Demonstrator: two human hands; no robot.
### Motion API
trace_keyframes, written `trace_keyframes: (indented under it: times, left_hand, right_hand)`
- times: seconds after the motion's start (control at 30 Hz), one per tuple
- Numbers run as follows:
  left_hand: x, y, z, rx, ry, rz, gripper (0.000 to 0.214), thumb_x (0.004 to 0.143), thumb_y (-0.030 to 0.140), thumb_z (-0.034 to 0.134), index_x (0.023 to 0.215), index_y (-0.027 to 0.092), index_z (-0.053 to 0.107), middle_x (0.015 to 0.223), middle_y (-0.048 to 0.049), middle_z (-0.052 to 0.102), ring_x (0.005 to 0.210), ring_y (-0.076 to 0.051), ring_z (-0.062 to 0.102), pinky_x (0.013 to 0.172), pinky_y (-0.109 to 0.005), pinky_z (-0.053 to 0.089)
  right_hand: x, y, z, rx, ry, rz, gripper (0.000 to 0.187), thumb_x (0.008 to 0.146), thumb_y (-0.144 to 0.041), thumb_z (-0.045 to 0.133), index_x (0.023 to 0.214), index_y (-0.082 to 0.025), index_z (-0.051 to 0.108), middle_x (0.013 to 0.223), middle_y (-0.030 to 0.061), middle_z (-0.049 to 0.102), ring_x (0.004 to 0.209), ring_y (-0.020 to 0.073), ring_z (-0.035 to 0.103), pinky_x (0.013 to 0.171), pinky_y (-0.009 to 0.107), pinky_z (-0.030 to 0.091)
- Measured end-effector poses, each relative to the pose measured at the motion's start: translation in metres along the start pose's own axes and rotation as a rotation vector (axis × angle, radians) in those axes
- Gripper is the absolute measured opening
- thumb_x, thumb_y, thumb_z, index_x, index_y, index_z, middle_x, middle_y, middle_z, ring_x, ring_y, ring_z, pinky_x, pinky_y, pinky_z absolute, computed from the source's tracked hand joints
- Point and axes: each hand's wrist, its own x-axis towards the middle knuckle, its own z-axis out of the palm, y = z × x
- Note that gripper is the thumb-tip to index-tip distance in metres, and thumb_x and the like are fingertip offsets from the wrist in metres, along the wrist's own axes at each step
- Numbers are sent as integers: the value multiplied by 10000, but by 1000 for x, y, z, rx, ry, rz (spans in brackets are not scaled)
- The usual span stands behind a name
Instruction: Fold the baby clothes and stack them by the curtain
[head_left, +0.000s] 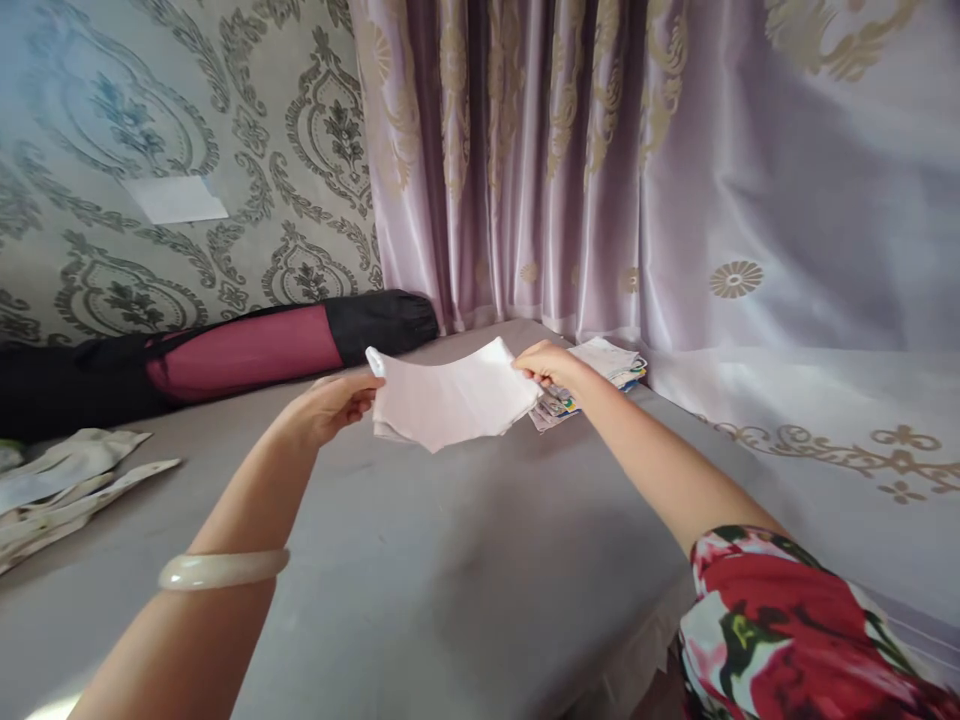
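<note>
Both my hands hold a pale pink folded cloth [450, 400] up above a grey bed surface [420, 570]. My left hand [330, 405] pinches its left corner, fingers closed. My right hand [546, 363] grips its right edge, fingers closed. A pale bangle [223, 570] sits on my left forearm. Just behind my right hand lies a stack of folded cloths [596, 375], some with coloured prints.
A long black and maroon bag [247, 350] lies along the patterned wall at the back left. Crumpled whitish plastic wrappers [60, 485] lie at the left edge. Lilac curtains [600, 160] hang behind and to the right, draping onto the bed.
</note>
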Motion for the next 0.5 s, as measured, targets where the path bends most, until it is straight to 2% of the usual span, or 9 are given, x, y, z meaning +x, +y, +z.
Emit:
trace_keyframes:
  times: [0.1, 0.23, 0.37, 0.5]
  left_hand:
    - [9, 11, 41, -71, -40, -2, 265, 494, 262, 791, 635, 132, 608, 562, 9, 571, 464, -63, 429, 453, -215, 291]
    - [23, 20, 96, -114, -61, 34, 208, 534, 227, 775, 639, 121, 631, 596, -16, 615, 447, -53, 416, 438, -218, 245]
    - [36, 19, 141, -162, -105, 44, 233, 533, 250, 792, 665, 125, 647, 606, -14, 624, 438, -49, 422, 430, -213, 235]
    - [47, 13, 176, -241, -147, 68, 266, 522, 269, 802, 692, 122, 661, 606, -8, 623, 443, -43, 422, 419, -199, 230]
  right_hand:
    - [4, 2, -42, -43, 128, 47, 57, 783, -103, 660, 733, -102, 634, 502, -15, 604, 344, 31, 402, 351, 166, 258]
    - [15, 12, -83, -23, 257, 100, 23, 790, -60, 640, 808, -72, 646, 598, 37, 684, 363, 33, 462, 348, 155, 272]
    - [35, 31, -113, -24, 344, 141, 59, 796, -96, 670, 839, -63, 647, 585, 73, 688, 436, 99, 580, 358, 163, 346]
    - [56, 50, -134, -81, 437, 116, 174, 792, -191, 722, 885, -69, 642, 605, 95, 696, 538, 164, 663, 436, 204, 473]
